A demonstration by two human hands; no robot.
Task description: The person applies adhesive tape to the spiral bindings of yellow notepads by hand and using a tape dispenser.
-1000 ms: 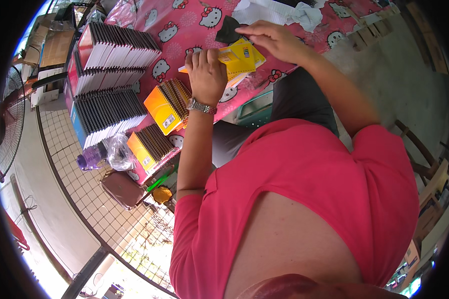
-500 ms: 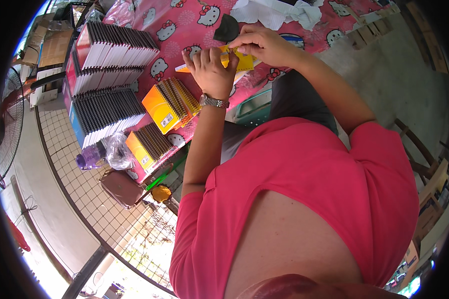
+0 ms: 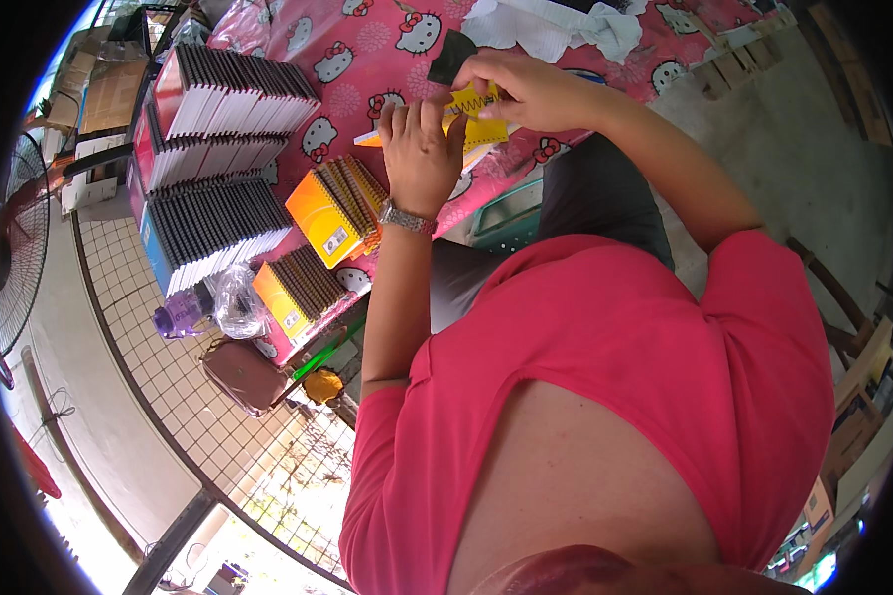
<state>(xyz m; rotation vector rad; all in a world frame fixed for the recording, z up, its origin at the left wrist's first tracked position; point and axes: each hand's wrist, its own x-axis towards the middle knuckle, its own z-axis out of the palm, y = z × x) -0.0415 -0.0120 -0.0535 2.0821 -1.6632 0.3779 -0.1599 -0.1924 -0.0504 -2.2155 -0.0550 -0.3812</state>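
Observation:
A yellow notebook (image 3: 488, 131) with punched holes along its edge lies on the pink table by my hands. A coil of spiral wire (image 3: 474, 103) shows between them, along the notebook's edge. My left hand (image 3: 422, 149), with a metal watch at the wrist, bends its fingers over the notebook and holds it. At the coil's far side my right hand (image 3: 531, 89) has its fingers closed on the wire; the exact fingertip contact is partly hidden. Just beyond the hands lies a dark flat piece (image 3: 452, 56). Yellow spiral notebooks (image 3: 319, 220) are stacked left of my left forearm.
Tall stacks of black-bound notebooks (image 3: 213, 233) line the table's left side. Nearer stand more yellow notebooks (image 3: 286, 305), a plastic bag (image 3: 236, 302) and a purple bottle (image 3: 179, 315). White cloth (image 3: 605, 32) lies at the back. A brown bag (image 3: 246, 377) hangs below the table edge.
The right hand has shifted slightly right, and more of the wire coil shows between the hands. My left wrist has turned a little and moved left.

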